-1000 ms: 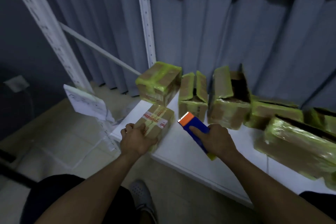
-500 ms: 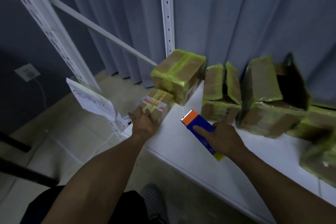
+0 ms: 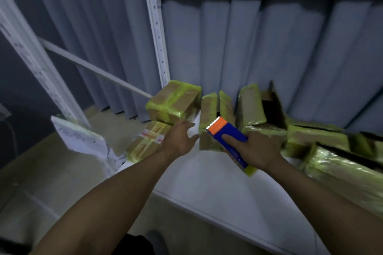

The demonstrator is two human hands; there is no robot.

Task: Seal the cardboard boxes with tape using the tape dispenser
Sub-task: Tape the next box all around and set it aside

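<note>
My right hand (image 3: pixel 257 149) grips a blue tape dispenser (image 3: pixel 228 136) with an orange cutter end, held above the white shelf (image 3: pixel 207 184). My left hand (image 3: pixel 179 139) hovers with fingers spread, just right of a small taped box (image 3: pixel 145 141) bearing a red-and-white label at the shelf's left corner. A larger sealed box (image 3: pixel 174 103) wrapped in yellow-green tape sits behind it. In front of my hands stands a box (image 3: pixel 209 114) with two raised flaps, and to its right a box with open flaps (image 3: pixel 259 109).
More yellow-taped boxes (image 3: pixel 339 161) crowd the right side of the shelf. A white shelf upright (image 3: pixel 157 33) rises behind the boxes, grey curtains behind it. A sheet of paper (image 3: pixel 80 138) hangs off the frame at left. Floor lies below.
My left hand has let go of the small labelled box after pushing it to the shelf's left corner, and now lifts to the right with fingers apart. The right hand has carried the dispenser slightly forward.
</note>
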